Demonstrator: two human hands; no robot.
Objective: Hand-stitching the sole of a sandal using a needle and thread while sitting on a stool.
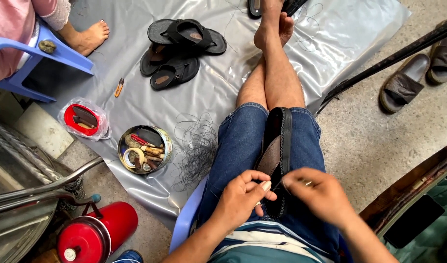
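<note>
Left hand (pixel 243 195) and right hand (pixel 321 194) pinching black sandal (pixel 278 151) (clamped between knees), tool tin (pixel 144 149) nearby

I wear blue denim shorts (pixel 243 146) with turned-up cuffs just above my knees, the cloth faded paler along the thighs. My shirt (pixel 262 241) is striped in navy, white and teal (only its lower front shows). My forearms, left hand (pixel 240 197) and right hand (pixel 318 195) are bare, without sleeves, and my feet (pixel 272 24) are bare as well.
</note>
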